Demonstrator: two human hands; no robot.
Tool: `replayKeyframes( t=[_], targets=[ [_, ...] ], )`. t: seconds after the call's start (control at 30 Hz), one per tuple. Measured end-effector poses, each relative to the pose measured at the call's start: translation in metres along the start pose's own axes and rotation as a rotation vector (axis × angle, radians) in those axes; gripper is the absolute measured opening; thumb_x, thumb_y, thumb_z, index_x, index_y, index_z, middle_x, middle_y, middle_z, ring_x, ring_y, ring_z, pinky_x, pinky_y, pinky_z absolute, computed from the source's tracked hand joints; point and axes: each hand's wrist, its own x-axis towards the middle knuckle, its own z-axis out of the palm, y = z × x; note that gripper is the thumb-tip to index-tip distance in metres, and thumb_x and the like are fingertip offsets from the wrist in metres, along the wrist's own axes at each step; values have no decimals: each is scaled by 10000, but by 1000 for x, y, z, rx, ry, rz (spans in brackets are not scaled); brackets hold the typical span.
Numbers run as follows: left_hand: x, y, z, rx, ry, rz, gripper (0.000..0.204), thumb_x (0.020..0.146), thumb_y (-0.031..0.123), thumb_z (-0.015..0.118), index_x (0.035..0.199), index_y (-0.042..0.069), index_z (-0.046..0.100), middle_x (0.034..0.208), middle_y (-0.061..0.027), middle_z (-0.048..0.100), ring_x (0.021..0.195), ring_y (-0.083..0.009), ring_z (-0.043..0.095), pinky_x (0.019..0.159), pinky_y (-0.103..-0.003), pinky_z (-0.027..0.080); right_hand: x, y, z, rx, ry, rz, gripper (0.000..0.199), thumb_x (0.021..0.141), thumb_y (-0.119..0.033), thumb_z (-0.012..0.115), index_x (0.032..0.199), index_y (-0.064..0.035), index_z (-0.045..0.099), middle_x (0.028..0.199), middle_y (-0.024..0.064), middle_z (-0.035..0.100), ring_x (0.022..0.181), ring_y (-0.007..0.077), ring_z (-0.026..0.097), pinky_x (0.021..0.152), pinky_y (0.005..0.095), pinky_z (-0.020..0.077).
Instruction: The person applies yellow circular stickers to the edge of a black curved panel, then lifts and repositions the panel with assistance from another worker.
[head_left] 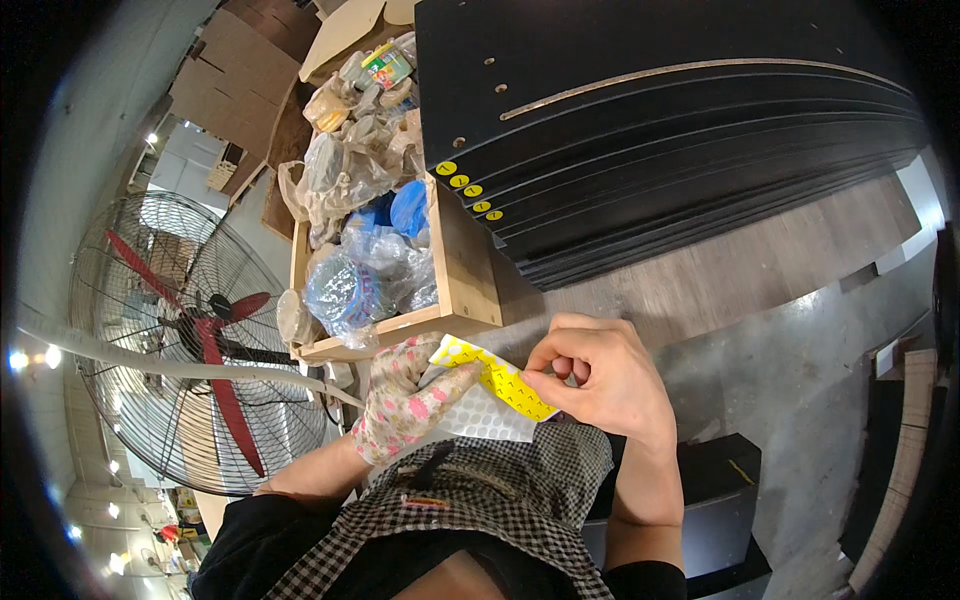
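Note:
My left hand, in a pale glove with pink flowers, grips a sheet of round stickers in front of my checked apron. Part of the sheet is yellow with small black marks; the rest is whitish backing with rows of circles. My bare right hand is closed in a pinch at the yellow part's right side, thumb and forefinger touching it. Whether a single sticker is between those fingertips is too small to tell. Ahead stands a stack of black panels, with several yellow round stickers along its left corner.
Left of the panels, a wooden box holds plastic bags and blue wrapped rolls. A large caged fan with red blades stands at the left, a pale hose crossing it. Black boards lie at my right, above a grey floor.

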Motion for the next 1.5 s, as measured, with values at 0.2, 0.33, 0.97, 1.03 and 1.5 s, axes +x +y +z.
replayKeyframes(
  t=[0.2,0.33,0.97,1.03,1.5],
  targets=[
    [0,5,-2,-530,28,-500,208,791,76,725,990,21,701,849,-117,676,713,-256,664,625,-332,506,14,-3,10,170,407,-209,87,717,10,747,765,-23,683,646,10,537,538,50,471,466,205,342],
    [3,10,-1,-398,22,-450,139,798,94,710,903,5,697,770,-103,668,670,-211,646,616,-316,486,45,4,17,55,746,-426,116,724,47,740,800,-19,683,706,20,570,554,51,491,475,191,364],
    [-2,2,4,-194,-72,-268,155,793,93,730,908,-4,691,793,-90,679,691,-185,649,629,-301,497,65,-10,13,-161,813,-215,243,740,-61,804,683,-33,570,676,8,524,522,55,460,453,202,351],
    [0,9,4,-312,-54,-353,151,794,90,728,905,-6,691,789,-93,679,692,-187,650,629,-299,496,61,-11,7,-150,815,-223,230,746,-59,798,695,-30,576,667,2,521,523,49,453,452,199,343],
    [-3,8,7,-376,43,-406,97,797,61,709,847,-18,685,720,-66,641,633,-130,590,592,-279,454,-7,22,-2,153,13,-13,60,724,-33,741,757,-14,694,640,23,554,497,78,469,446,239,331]
  ],
)
